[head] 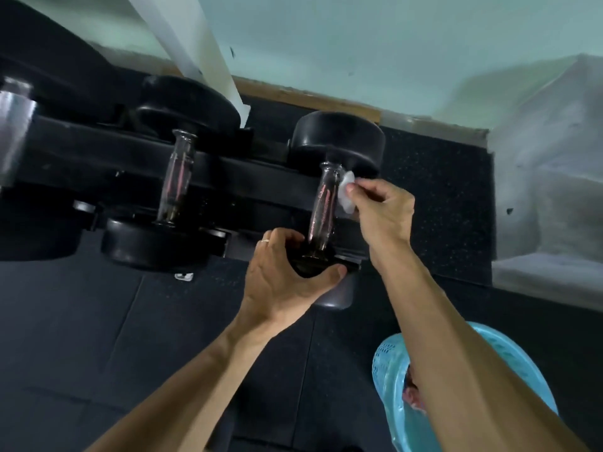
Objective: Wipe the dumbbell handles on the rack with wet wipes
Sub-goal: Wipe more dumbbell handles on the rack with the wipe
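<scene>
Two black dumbbells lie across the black rack (98, 158). The right dumbbell (339, 141) has a shiny chrome handle (324, 207). My right hand (381, 213) pinches a white wet wipe (346, 194) and holds it against the right side of that handle, near the far head. My left hand (284, 282) grips the near head of the same dumbbell, thumb under it and fingers over the top. The left dumbbell (156, 243) sits untouched with its chrome handle (177, 177) bare.
A light blue plastic basket (391, 386) stands on the floor at the lower right, under my right forearm. A white post (202, 50) rises behind the rack. Black rubber mats (114, 353) cover the floor. A grey step (548, 190) lies to the right.
</scene>
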Available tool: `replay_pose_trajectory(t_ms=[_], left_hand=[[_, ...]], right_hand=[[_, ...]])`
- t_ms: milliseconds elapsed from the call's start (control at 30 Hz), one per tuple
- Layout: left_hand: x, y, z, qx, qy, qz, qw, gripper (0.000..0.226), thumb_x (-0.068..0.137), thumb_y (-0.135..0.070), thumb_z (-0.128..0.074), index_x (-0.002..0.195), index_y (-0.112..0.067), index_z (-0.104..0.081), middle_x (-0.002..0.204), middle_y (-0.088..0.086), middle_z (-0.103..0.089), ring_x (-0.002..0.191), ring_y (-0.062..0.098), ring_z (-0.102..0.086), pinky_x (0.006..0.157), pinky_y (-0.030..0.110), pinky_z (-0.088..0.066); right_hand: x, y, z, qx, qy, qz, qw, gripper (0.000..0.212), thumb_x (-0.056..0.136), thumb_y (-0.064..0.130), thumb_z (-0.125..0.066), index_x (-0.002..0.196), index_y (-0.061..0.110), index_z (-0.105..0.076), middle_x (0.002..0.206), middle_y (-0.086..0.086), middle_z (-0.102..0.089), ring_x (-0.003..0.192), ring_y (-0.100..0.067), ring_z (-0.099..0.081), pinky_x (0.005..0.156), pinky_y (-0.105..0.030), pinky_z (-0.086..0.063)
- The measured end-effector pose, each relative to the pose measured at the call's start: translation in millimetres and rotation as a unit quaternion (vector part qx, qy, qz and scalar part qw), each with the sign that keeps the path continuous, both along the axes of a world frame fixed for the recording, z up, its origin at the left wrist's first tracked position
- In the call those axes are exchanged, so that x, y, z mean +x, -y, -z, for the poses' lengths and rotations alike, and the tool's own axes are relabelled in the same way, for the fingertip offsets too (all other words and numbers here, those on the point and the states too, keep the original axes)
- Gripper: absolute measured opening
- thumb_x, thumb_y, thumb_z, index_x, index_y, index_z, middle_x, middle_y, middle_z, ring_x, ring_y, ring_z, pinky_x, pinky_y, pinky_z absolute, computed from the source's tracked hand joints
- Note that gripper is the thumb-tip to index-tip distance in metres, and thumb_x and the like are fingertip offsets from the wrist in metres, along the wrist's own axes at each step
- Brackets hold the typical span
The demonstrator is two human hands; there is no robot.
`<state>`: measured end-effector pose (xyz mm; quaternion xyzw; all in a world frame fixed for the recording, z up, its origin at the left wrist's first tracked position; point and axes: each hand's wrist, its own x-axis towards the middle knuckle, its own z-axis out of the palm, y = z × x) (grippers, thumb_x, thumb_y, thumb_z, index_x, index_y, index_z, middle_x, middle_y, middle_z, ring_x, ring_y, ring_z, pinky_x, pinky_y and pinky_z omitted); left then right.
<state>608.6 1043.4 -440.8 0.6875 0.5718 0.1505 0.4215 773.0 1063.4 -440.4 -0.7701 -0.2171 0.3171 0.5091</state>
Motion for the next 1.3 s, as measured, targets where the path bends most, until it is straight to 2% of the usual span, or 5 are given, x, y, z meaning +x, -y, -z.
replay_pose_trajectory(t_ms=[267, 400, 700, 900, 1300], left_hand=[[-9, -5, 10, 0.003, 0.045, -0.014, 0.999, 0.061, 0.063, -0.058, -0.080, 0.109, -0.026, -0.056, 0.103, -0.011, -0.062, 0.096, 0.002, -0.058, 0.077, 0.012, -0.041], [-9, -5, 10, 0.015, 0.050, -0.012, 0.999, 0.060, 0.061, -0.059, -0.078, 0.106, -0.026, -0.056, 0.100, -0.012, -0.062, 0.092, -0.002, -0.058, 0.071, 0.006, -0.041], [-13, -7, 14, 0.023, 0.070, -0.006, 0.997, 0.060, 0.060, -0.061, -0.076, 0.105, -0.029, -0.054, 0.101, -0.013, -0.062, 0.093, -0.002, -0.058, 0.073, 0.006, -0.041], [-15, -9, 15, 0.017, 0.091, -0.003, 0.996, 0.069, 0.053, -0.074, -0.070, 0.104, -0.030, -0.054, 0.100, -0.013, -0.062, 0.094, -0.001, -0.058, 0.075, 0.009, -0.041], [-12, -3, 7, 0.042, 0.020, 0.021, 0.999, 0.065, 0.063, -0.074, -0.060, 0.112, -0.030, -0.056, 0.107, -0.014, -0.046, 0.108, 0.006, -0.043, 0.088, 0.016, -0.044]], right_hand=[[-11, 32, 4, -0.063, -0.024, -0.125, 0.990, 0.009, 0.088, 0.014, -0.074, 0.091, 0.022, -0.078, 0.079, 0.010, -0.075, 0.071, 0.001, -0.070, 0.065, -0.011, -0.054], [-13, -4, -1, 0.009, -0.076, -0.024, 0.997, 0.014, 0.089, 0.009, -0.072, 0.094, 0.021, -0.079, 0.083, 0.004, -0.076, 0.069, -0.004, -0.070, 0.075, -0.028, -0.062], [-17, 30, -10, -0.103, -0.023, -0.142, 0.984, 0.020, 0.089, 0.012, -0.072, 0.077, 0.028, -0.074, 0.068, 0.010, -0.073, 0.064, 0.003, -0.069, 0.064, -0.017, -0.059], [-17, -7, -14, -0.023, -0.109, -0.019, 0.994, 0.014, 0.091, 0.006, -0.070, 0.100, 0.014, -0.076, 0.079, 0.007, -0.074, 0.072, -0.003, -0.072, 0.080, -0.031, -0.062], [-16, 3, -19, -0.055, -0.071, -0.060, 0.994, 0.011, 0.089, 0.009, -0.073, 0.084, 0.018, -0.076, 0.067, 0.008, -0.071, 0.066, -0.003, -0.072, 0.068, -0.024, -0.062]])
